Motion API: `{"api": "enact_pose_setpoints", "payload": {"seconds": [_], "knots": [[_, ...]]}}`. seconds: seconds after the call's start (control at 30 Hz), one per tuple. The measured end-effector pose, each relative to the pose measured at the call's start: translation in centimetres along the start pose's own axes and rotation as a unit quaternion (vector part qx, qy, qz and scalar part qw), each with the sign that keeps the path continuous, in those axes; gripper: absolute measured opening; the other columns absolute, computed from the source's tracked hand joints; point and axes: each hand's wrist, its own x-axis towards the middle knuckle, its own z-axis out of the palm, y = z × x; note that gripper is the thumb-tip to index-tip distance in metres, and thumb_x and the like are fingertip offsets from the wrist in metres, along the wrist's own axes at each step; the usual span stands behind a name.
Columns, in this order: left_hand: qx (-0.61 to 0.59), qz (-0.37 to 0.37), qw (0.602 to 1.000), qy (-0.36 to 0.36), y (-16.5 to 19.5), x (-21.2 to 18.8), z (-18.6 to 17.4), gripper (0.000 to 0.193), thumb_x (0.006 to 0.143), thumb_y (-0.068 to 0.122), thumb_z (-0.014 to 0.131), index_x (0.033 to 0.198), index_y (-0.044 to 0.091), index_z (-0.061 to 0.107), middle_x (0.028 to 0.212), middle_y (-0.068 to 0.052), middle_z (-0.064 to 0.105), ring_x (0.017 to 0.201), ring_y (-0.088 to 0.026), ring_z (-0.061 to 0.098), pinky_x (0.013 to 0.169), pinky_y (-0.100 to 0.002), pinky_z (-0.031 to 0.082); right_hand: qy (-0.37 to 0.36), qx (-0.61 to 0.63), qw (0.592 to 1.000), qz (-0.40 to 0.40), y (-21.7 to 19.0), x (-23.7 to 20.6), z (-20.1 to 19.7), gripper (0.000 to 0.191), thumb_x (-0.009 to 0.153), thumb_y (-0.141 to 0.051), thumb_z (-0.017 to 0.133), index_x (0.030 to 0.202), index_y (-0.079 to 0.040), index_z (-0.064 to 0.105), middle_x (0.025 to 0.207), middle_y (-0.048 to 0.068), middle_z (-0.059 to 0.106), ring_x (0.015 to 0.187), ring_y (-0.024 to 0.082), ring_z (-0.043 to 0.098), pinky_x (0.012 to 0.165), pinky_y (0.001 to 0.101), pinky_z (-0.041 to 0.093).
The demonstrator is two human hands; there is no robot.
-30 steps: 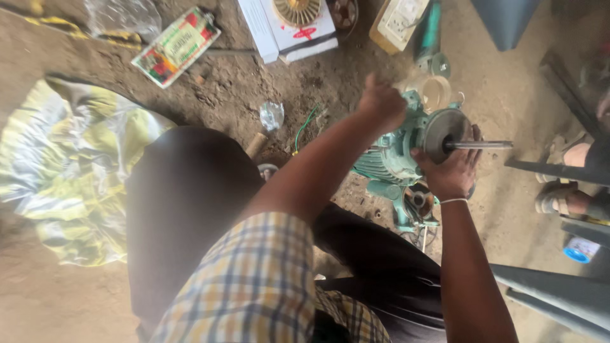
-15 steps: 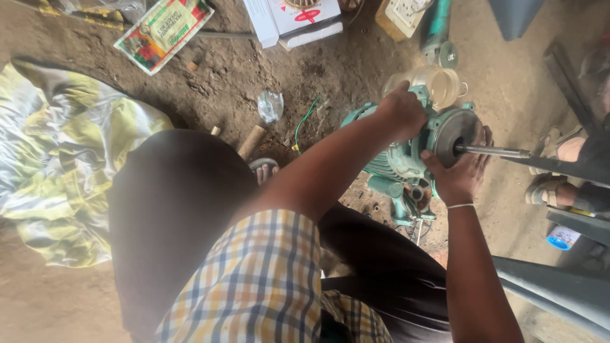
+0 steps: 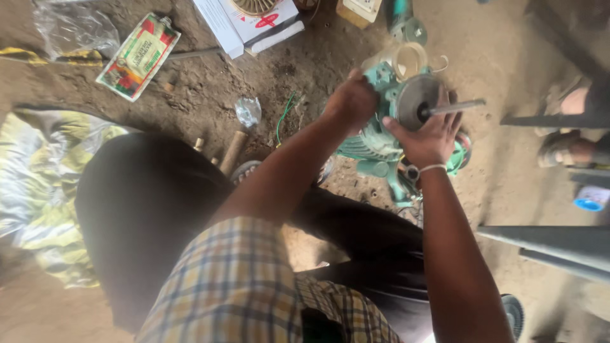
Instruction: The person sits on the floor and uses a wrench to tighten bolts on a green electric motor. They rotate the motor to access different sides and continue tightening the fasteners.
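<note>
A green electric motor [image 3: 375,143] with a round grey end plate [image 3: 413,95] and a steel shaft [image 3: 454,107] stands on the dirt floor between my knees. My left hand [image 3: 351,101] grips the motor's upper left side. Against the end plate just below the shaft, my right hand [image 3: 429,136] holds the motor body, with a thin band on its wrist. A roll of pale tape [image 3: 406,58] lies just behind the motor.
A white cardboard box [image 3: 248,19], a printed packet [image 3: 138,56], a clear plastic bag [image 3: 67,25], green wires [image 3: 284,113] and a wooden handle [image 3: 232,152] lie on the ground. A yellow cloth [image 3: 44,184] is at left. Another person's sandalled foot [image 3: 565,121] and metal bars [image 3: 546,244] are at right.
The view has shifted, so the motor sits higher in frame. My left hand has moved from the top of the motor to its side; my right hand stays on the end plate.
</note>
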Motion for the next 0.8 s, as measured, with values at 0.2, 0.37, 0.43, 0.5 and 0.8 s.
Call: {"api": "enact_pose_setpoints", "payload": {"seconds": [0.2, 0.37, 0.43, 0.5, 0.8], "knots": [[-0.115, -0.204, 0.952, 0.199, 5.4, -4.7, -0.4, 0.013, 0.082, 0.02, 0.072, 0.094, 0.014, 0.072, 0.089, -0.007, 0.073, 0.091, -0.025, 0.07, 0.089, -0.042, 0.047, -0.039, -0.009, 0.999, 0.029, 0.0, -0.2, -0.5, 0.139, 0.063, -0.079, 0.08, 0.167, -0.015, 0.015, 0.17, 0.023, 0.016, 0.156, 0.049, 0.007, 0.122, 0.059, 0.022], [-0.173, -0.077, 0.971, -0.148, -0.8, 0.3, -1.1, 0.018, 0.07, 0.016, 0.079, 0.087, 0.01, 0.081, 0.085, -0.012, 0.074, 0.079, -0.026, 0.069, 0.069, -0.04, 0.053, -0.024, -0.018, 0.997, -0.068, 1.8, 0.6, 0.1, 0.141, 0.067, -0.082, 0.078, 0.166, -0.006, 0.013, 0.168, 0.031, 0.012, 0.156, 0.053, 0.003, 0.124, 0.0622, 0.012], [-0.182, 0.002, 0.974, -0.136, -2.7, 2.0, -0.4, 0.029, 0.08, 0.036, 0.077, 0.088, 0.008, 0.08, 0.077, -0.01, 0.073, 0.072, -0.027, 0.068, 0.065, -0.039, 0.049, 0.003, -0.029, 0.992, -0.121, 2.6, 1.0, 0.3, 0.141, 0.071, -0.085, 0.075, 0.165, 0.0, 0.012, 0.168, 0.031, 0.015, 0.155, 0.054, 0.003, 0.127, 0.0626, 0.013], [-0.274, 0.006, 0.94, -0.204, -3.7, 3.1, 0.9, 0.036, 0.085, 0.044, 0.077, 0.085, 0.008, 0.076, 0.07, -0.006, 0.068, 0.064, -0.023, 0.061, 0.058, -0.037, 0.044, -0.004, -0.037, 0.992, -0.125, 3.0, 1.3, 0.3, 0.141, 0.072, -0.087, 0.072, 0.165, 0.0, 0.011, 0.168, 0.031, 0.015, 0.154, 0.056, 0.003, 0.125, 0.0633, 0.015], [-0.719, -0.188, 0.506, -0.438, -2.9, 1.1, 4.4, 0.026, 0.095, 0.032, 0.065, 0.076, 0.014, 0.062, 0.056, 0.005, 0.042, 0.043, -0.006, 0.03, 0.04, -0.024, 0.027, -0.043, 0.015, 0.999, -0.018, 0.8, 1.4, -1.9, 0.134, 0.059, -0.08, 0.077, 0.16, -0.012, 0.021, 0.165, 0.023, 0.023, 0.152, 0.053, 0.014, 0.111, 0.0615, 0.039]]}}
